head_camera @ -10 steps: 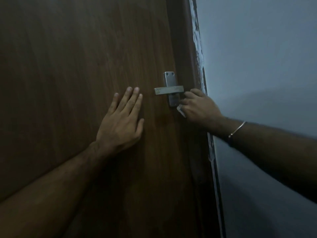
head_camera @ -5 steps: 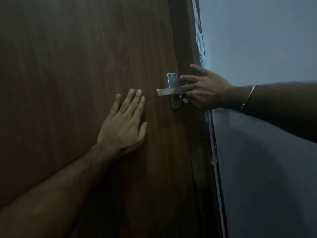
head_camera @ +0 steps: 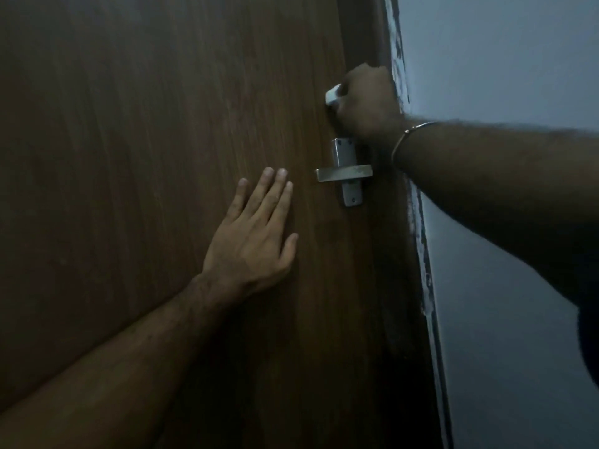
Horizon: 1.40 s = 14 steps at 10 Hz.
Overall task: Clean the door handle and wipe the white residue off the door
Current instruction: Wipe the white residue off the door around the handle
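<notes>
The fingers (head_camera: 348,92) of the right hand (head_camera: 364,103) are curled shut around a small white wad (head_camera: 332,98), probably a cloth or tissue, of which only one pale corner pokes out at the knuckles; it is pressed against the brown door (head_camera: 146,157) above the metal door handle (head_camera: 344,173), close to the door's right edge. A thin bangle (head_camera: 409,132) circles that wrist. The left hand (head_camera: 256,241) lies flat on the door with its fingers extended and close together, holding nothing, its fingertips just left of the lever's free end. The handle's lever sits level across an upright backplate (head_camera: 348,171) fixed with small screws, near the right edge of the door at mid-height in the view. White flaky residue (head_camera: 418,215) runs along the frame edge beside the grey wall (head_camera: 502,59). The wad looks soft and light, so it would need firm pressure from the fingertips to scrub; the handle is rigid, smooth metal, likely slippery, and is best wiped by wrapping the wad around the lever. The door may swing, which the flat left palm seems placed to resist.
</notes>
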Each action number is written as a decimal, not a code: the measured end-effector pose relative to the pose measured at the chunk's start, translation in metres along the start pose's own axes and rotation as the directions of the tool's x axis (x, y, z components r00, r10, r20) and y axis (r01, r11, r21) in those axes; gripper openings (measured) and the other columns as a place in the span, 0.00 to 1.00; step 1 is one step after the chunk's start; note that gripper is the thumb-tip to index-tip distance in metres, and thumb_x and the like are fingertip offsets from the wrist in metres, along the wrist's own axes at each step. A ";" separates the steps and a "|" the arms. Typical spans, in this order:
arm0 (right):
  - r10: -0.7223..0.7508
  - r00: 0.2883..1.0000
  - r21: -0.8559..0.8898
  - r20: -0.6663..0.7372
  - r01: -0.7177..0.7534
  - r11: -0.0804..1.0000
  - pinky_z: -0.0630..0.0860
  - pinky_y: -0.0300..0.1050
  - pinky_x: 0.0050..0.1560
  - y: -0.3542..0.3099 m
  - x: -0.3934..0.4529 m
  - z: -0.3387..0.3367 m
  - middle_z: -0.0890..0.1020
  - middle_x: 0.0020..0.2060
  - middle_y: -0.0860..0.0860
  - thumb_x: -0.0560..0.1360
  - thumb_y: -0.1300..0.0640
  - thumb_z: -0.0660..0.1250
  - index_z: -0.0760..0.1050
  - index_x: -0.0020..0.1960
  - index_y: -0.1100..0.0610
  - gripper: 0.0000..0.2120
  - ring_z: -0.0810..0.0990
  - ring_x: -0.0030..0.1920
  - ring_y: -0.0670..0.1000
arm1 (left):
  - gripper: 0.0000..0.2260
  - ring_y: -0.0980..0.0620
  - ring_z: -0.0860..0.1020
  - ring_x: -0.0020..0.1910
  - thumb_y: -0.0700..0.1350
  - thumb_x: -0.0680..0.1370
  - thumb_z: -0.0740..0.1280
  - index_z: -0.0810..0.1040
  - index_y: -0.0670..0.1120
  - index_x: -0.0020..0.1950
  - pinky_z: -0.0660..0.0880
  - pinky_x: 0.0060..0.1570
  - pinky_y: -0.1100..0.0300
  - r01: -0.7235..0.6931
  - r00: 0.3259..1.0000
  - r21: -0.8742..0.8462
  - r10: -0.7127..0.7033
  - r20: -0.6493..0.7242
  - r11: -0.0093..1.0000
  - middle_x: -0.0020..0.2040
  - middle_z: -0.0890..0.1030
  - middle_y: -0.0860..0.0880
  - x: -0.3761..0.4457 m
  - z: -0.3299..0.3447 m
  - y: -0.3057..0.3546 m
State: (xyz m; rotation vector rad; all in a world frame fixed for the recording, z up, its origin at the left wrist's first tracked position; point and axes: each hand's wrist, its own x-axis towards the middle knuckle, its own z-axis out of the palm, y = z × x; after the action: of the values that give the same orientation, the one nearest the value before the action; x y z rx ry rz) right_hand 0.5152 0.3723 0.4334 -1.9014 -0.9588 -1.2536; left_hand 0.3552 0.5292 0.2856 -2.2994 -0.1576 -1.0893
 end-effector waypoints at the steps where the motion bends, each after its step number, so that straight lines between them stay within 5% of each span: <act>1: -0.114 0.986 0.108 -0.123 0.128 0.986 0.75 0.40 0.60 -0.031 -0.006 0.019 0.78 0.59 0.53 0.78 0.58 0.68 0.80 0.58 0.58 0.10 0.77 0.59 0.48 | 0.35 0.51 0.33 0.79 0.62 0.80 0.45 0.41 0.44 0.81 0.30 0.75 0.51 0.013 1.000 -0.036 -0.013 -0.014 0.999 0.81 0.36 0.46 0.000 -0.001 0.001; 3: 0.128 0.971 0.314 -0.202 -0.059 0.948 0.77 0.35 0.54 -0.033 0.001 0.022 0.82 0.52 0.47 0.77 0.54 0.70 0.82 0.54 0.57 0.09 0.80 0.54 0.43 | 0.35 0.51 0.33 0.79 0.59 0.82 0.52 0.40 0.44 0.81 0.31 0.75 0.54 0.050 0.997 -0.175 -0.060 -0.049 0.983 0.81 0.37 0.46 0.000 -0.001 0.003; 4: -0.155 0.983 0.274 -0.098 0.176 0.945 0.69 0.28 0.50 -0.054 -0.021 0.029 0.78 0.54 0.48 0.78 0.55 0.68 0.82 0.51 0.56 0.06 0.73 0.52 0.40 | 0.35 0.53 0.33 0.79 0.57 0.81 0.53 0.40 0.45 0.81 0.31 0.74 0.56 0.094 0.988 -0.251 -0.121 -0.094 0.963 0.82 0.37 0.47 0.003 -0.001 0.006; 5: -0.019 0.988 0.293 -0.154 0.064 0.954 0.66 0.25 0.47 -0.045 -0.016 0.030 0.80 0.56 0.49 0.77 0.57 0.70 0.83 0.52 0.56 0.06 0.74 0.52 0.40 | 0.35 0.53 0.34 0.79 0.54 0.80 0.55 0.41 0.44 0.81 0.31 0.73 0.58 0.120 0.976 -0.309 -0.169 -0.137 0.943 0.82 0.38 0.47 0.003 -0.002 0.009; 6: -0.106 0.993 0.265 -0.057 0.117 0.957 0.68 0.26 0.45 -0.045 -0.018 0.030 0.79 0.54 0.48 0.75 0.58 0.72 0.83 0.51 0.55 0.06 0.76 0.52 0.43 | 0.34 0.50 0.36 0.80 0.53 0.80 0.54 0.43 0.43 0.81 0.33 0.75 0.56 0.135 0.974 -0.253 -0.175 -0.144 0.958 0.82 0.40 0.45 0.004 -0.002 0.009; 7: -0.044 0.999 0.324 0.003 0.040 0.945 0.75 0.29 0.40 -0.040 -0.020 0.024 0.81 0.53 0.49 0.74 0.60 0.73 0.83 0.52 0.57 0.07 0.79 0.50 0.41 | 0.34 0.48 0.38 0.80 0.54 0.81 0.53 0.43 0.42 0.81 0.36 0.76 0.54 0.164 0.972 -0.179 -0.189 -0.137 0.970 0.82 0.40 0.43 0.013 -0.002 0.007; 9: -0.068 0.992 0.331 0.106 0.029 0.943 0.75 0.34 0.49 -0.035 -0.035 0.024 0.80 0.56 0.48 0.76 0.60 0.70 0.81 0.52 0.55 0.06 0.77 0.55 0.43 | 0.33 0.46 0.40 0.81 0.54 0.82 0.52 0.45 0.40 0.81 0.36 0.76 0.53 0.184 0.972 -0.114 -0.198 -0.128 0.976 0.82 0.42 0.41 0.023 -0.008 0.003; 10: -0.061 0.995 0.310 0.083 0.032 0.950 0.75 0.34 0.52 -0.033 -0.037 0.023 0.78 0.57 0.47 0.76 0.60 0.70 0.80 0.53 0.54 0.07 0.76 0.58 0.45 | 0.32 0.47 0.39 0.81 0.54 0.83 0.53 0.45 0.41 0.81 0.36 0.76 0.53 0.183 0.975 -0.088 -0.192 -0.109 0.979 0.82 0.41 0.42 0.023 -0.009 0.001; 11: -0.114 0.992 0.299 0.056 0.092 0.950 0.72 0.30 0.46 -0.034 -0.032 0.023 0.76 0.53 0.45 0.75 0.60 0.71 0.80 0.52 0.53 0.06 0.75 0.54 0.43 | 0.32 0.47 0.40 0.81 0.54 0.83 0.52 0.45 0.40 0.81 0.37 0.77 0.52 0.171 0.976 -0.055 -0.177 -0.129 0.984 0.82 0.42 0.41 0.030 -0.012 -0.005; 12: 0.048 0.994 0.343 -0.098 -0.012 0.939 0.74 0.35 0.52 -0.026 -0.012 0.027 0.77 0.56 0.50 0.75 0.60 0.71 0.80 0.51 0.55 0.06 0.76 0.55 0.47 | 0.32 0.46 0.41 0.81 0.54 0.82 0.51 0.47 0.40 0.81 0.37 0.77 0.51 0.170 0.975 -0.045 -0.174 -0.138 0.984 0.82 0.44 0.41 0.053 -0.020 -0.012; 13: -0.042 0.992 0.360 -0.121 0.083 0.929 0.71 0.28 0.49 -0.027 0.002 0.028 0.77 0.54 0.49 0.75 0.64 0.69 0.80 0.51 0.56 0.06 0.75 0.53 0.43 | 0.31 0.45 0.43 0.81 0.53 0.82 0.52 0.49 0.39 0.81 0.40 0.78 0.49 0.150 0.977 -0.013 -0.150 -0.150 0.989 0.82 0.46 0.40 0.088 -0.033 -0.024; 14: 0.107 0.975 0.429 -0.194 -0.014 0.903 0.74 0.32 0.56 -0.022 0.020 0.024 0.77 0.55 0.49 0.76 0.64 0.66 0.81 0.53 0.56 0.08 0.75 0.54 0.43 | 0.30 0.44 0.45 0.81 0.52 0.82 0.53 0.52 0.38 0.80 0.42 0.79 0.48 0.159 0.975 -0.006 -0.158 -0.158 0.987 0.82 0.48 0.40 0.120 -0.048 -0.035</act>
State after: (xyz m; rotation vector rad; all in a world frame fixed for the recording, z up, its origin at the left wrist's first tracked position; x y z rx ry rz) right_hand 0.5125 0.4081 0.4472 -1.4152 -0.9581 -1.0792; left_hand 0.3905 0.5151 0.4141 -2.2130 -0.2850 -1.3447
